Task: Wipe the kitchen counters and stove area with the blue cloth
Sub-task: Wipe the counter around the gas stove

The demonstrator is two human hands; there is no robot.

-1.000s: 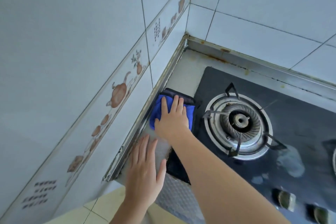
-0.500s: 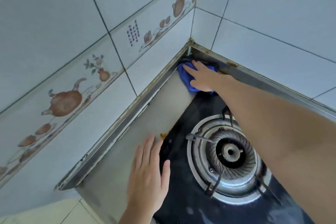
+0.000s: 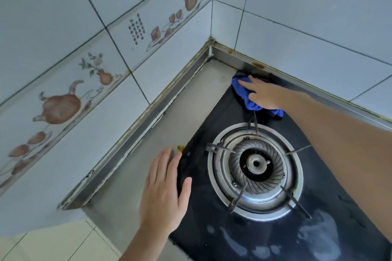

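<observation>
At the stove's back edge, the right hand (image 3: pixel 265 94) presses the blue cloth (image 3: pixel 244 93) flat with straight fingers; the left hand (image 3: pixel 164 193) rests open beside the burner (image 3: pixel 255 167). Soft and light, the cloth probably bunches, so a spread palm on top suits it

A single head-worn wide-angle view looks steeply down from close above the stove top (image 3: pixel 212 229), facing the tiled wall corner (image 3: pixel 211 40) at 12 o'clock. The burner (image 3: pixel 255 163) sits just right of centre, forearms entering from 6 and 4 o'clock; straight lines bow toward the frame edges
</observation>
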